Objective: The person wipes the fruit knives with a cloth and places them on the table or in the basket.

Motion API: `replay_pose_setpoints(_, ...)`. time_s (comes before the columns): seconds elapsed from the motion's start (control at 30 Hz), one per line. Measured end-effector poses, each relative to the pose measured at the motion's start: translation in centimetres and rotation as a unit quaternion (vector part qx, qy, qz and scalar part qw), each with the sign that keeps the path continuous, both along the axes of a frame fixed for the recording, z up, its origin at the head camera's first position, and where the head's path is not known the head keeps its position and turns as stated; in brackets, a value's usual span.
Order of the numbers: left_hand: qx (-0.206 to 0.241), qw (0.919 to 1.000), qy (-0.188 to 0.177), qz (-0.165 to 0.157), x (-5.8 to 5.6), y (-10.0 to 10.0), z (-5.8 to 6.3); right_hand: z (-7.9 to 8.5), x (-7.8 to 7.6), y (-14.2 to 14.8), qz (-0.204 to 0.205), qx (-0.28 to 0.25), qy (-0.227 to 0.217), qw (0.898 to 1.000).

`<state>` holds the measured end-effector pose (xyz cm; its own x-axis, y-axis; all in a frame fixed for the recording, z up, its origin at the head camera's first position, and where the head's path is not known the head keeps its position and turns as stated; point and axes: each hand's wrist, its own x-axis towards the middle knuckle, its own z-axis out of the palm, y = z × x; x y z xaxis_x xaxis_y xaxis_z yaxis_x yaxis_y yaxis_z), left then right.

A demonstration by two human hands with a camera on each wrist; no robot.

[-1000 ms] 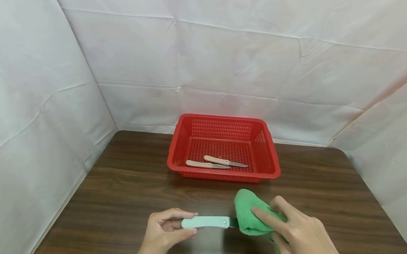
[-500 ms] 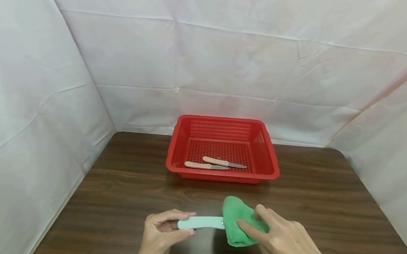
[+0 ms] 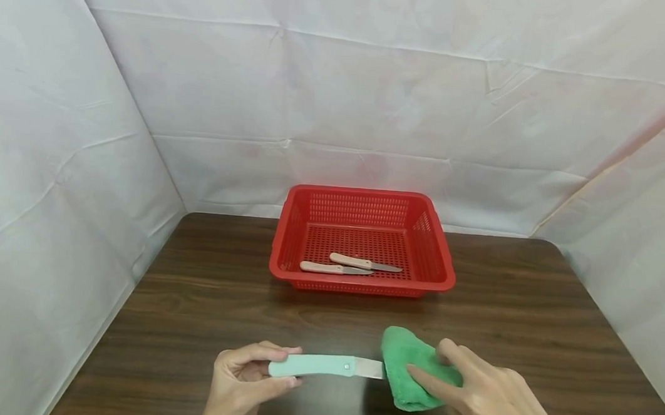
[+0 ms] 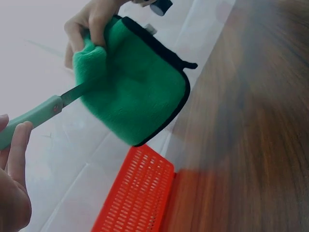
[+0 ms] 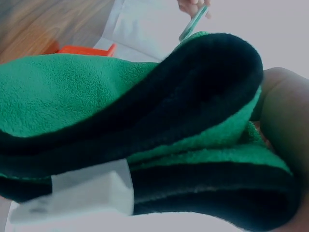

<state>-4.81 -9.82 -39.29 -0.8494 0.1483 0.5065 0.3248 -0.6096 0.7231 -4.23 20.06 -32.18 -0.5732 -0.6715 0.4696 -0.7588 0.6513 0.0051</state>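
A knife (image 3: 313, 365) with a mint-green handle lies level above the table, its handle pinched between the thumb and fingers of my left hand (image 3: 244, 381). Its blade (image 3: 368, 368) points right, and the tip end is hidden in a folded green cloth (image 3: 411, 368). My right hand (image 3: 483, 391) pinches that cloth around the blade. In the left wrist view, the cloth (image 4: 140, 89) hangs down with a black border, and part of the blade (image 4: 73, 94) shows. A white label (image 5: 94, 191) on the cloth's edge fills the lower right wrist view.
Behind the hands, a red perforated basket (image 3: 362, 283) stands on the dark wooden table (image 3: 215, 289). Two knives with pale handles, one (image 3: 320, 268) in front of the other (image 3: 351, 260), lie inside it. White sheeting (image 3: 366, 96) encloses the back and sides.
The cloth first slid left along the blade to the handle, then back right, baring the blade near the handle. My left hand and the knife have shifted slightly left.
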Motion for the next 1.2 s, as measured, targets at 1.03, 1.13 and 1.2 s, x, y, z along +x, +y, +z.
replay_pose_setpoints(1.03, -0.067, 0.9966, 0.033, 0.033, -0.2, 0.4, -0.3, 1.4, -0.4, -1.3, 0.017, -0.02, -0.004, 1.0)
replay_pose_setpoints(1.13, -0.067, 0.9968, 0.029, 0.033, -0.3, 0.7, -0.2, 1.2, -0.5, -2.0, 0.024, -0.019, -0.016, 0.999)
replay_pose_setpoints(1.2, -0.066, 0.9969, 0.026, 0.034, -0.3, 0.9, -0.2, 1.0, -0.5, -2.3, 0.03, -0.02, -0.02, 0.999)
